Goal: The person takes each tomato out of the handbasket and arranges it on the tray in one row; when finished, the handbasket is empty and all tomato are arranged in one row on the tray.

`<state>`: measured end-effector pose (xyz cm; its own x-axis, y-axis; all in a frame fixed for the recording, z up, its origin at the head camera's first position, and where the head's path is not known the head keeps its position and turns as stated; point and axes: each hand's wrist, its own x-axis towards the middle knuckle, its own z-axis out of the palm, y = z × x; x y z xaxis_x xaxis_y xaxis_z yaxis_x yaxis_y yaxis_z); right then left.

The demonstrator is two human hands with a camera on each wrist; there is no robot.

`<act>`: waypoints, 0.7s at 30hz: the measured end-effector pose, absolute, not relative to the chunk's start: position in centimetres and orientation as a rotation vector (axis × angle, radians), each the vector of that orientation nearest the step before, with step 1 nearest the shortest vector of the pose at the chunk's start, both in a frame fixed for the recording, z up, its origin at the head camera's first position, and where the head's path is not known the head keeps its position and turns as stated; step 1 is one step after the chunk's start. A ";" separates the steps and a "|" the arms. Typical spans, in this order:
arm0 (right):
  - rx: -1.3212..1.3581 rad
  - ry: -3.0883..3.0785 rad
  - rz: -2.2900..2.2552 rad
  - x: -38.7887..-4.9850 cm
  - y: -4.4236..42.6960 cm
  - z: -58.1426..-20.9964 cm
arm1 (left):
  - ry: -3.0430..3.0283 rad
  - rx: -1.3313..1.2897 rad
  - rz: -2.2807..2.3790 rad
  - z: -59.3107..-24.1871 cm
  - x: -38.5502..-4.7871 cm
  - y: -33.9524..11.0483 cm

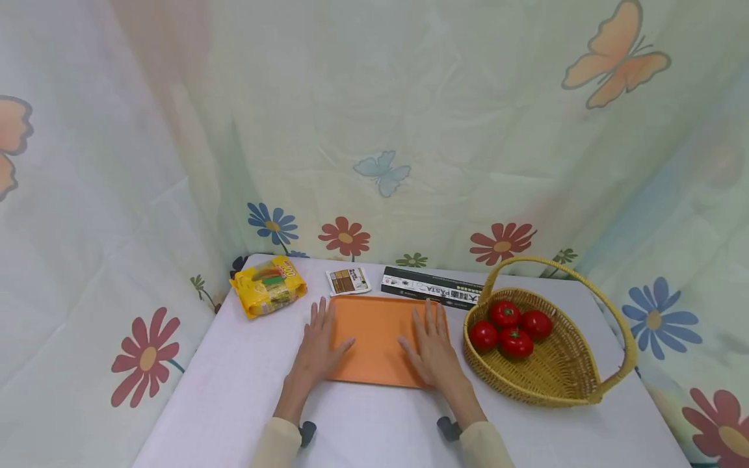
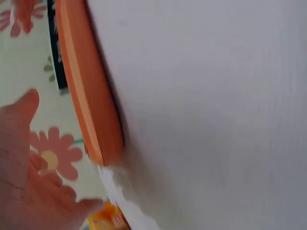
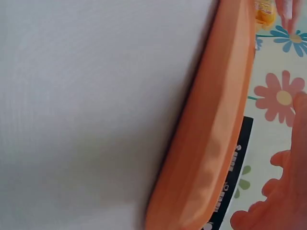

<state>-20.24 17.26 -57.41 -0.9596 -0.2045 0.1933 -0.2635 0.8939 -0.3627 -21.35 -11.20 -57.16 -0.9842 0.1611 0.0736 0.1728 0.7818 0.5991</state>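
Observation:
An orange tray [image 1: 377, 338] lies on the white table, between my two hands in the head view. My left hand [image 1: 318, 344] is at the tray's left edge, fingers extended and thumb pointing inward over it. At the opposite edge is my right hand [image 1: 434, 354], with fingers spread and its thumb also over the tray. Neither hand grips anything; whether they touch the tray is hard to tell. Both wrist views show the tray's near side, with the left hand [image 2: 33, 177] and right hand [image 3: 280, 191] beyond it.
Behind the tray lie a yellow food package [image 1: 270, 286], a small brown-and-white packet [image 1: 349, 281] and a black-and-white pasta box [image 1: 430, 286]. To the right stands a handled wicker basket [image 1: 544, 377] holding several red tomatoes [image 1: 516, 342]. A flower-printed curtain [image 1: 328, 130] surrounds the table.

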 end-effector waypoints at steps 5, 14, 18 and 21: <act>0.396 -2.870 0.702 -20.1 17.4 -56.8 | -2.995 -0.237 -1.229 -57.3 -21.5 -13.5; 0.408 -2.895 0.795 -19.5 17.9 -55.4 | -3.146 -0.212 -1.435 -59.0 -20.7 -15.5; 0.398 -2.908 0.767 -19.3 18.1 -54.6 | -3.155 -0.287 -1.421 -59.3 -20.5 -15.7; 0.397 -2.904 0.731 -19.1 18.2 -53.9 | -3.149 -0.340 -1.407 -59.6 -20.6 -16.0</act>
